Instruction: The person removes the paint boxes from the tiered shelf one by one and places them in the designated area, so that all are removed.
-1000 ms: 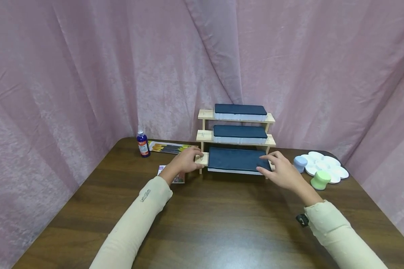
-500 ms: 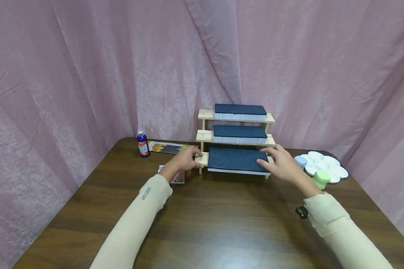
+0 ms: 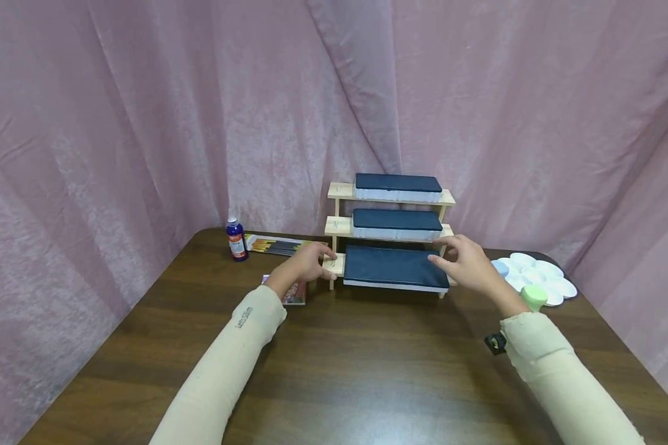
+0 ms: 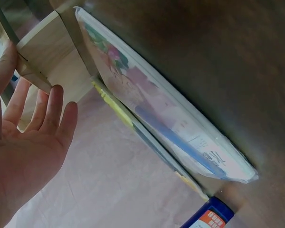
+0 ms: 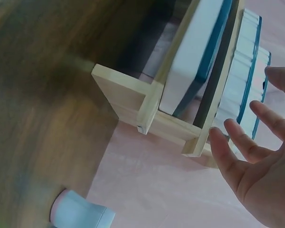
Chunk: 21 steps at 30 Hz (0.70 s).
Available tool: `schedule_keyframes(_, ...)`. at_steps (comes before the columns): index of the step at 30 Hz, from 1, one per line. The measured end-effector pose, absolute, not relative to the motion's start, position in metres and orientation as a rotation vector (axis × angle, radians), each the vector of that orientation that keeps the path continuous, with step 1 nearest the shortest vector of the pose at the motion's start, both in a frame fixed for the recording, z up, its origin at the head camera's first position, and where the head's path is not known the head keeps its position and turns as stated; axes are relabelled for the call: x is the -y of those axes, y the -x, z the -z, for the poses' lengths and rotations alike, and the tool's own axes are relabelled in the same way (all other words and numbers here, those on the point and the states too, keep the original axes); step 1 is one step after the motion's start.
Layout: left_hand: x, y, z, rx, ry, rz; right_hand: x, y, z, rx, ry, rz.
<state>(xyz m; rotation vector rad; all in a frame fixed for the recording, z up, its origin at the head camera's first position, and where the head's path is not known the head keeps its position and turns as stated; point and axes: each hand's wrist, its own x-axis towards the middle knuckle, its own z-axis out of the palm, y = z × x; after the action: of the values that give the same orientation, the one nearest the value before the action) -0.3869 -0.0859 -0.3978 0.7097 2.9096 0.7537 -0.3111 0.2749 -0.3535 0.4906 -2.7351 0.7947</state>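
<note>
A three-tier wooden stand bears a dark-lidded white box on each step: the top box, the middle box and the wider lowest box. My left hand pinches the left end of the lowest shelf between thumb and fingers. At the stand's right side, my right hand hovers with spread, relaxed fingers and holds nothing. In the right wrist view, its fingers appear apart from the shelf ends.
Left of the stand are a blue bottle, a pack of brushes and a flat wrapped pack with a floral picture. On the right lie a white flower-shaped palette, a green sponge-like piece and a light blue one.
My right hand has drawn back from the lowest box's right end, slightly up and to the right. The lowest box looks the same, and my left hand stays at the shelf's left end.
</note>
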Motion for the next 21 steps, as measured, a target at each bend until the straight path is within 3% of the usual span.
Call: schedule_keyframes(21,0.084,0.387,0.394,-2.914,-0.653,-0.717,-0.281,0.332,0.328,2.601,-0.396,-1.004)
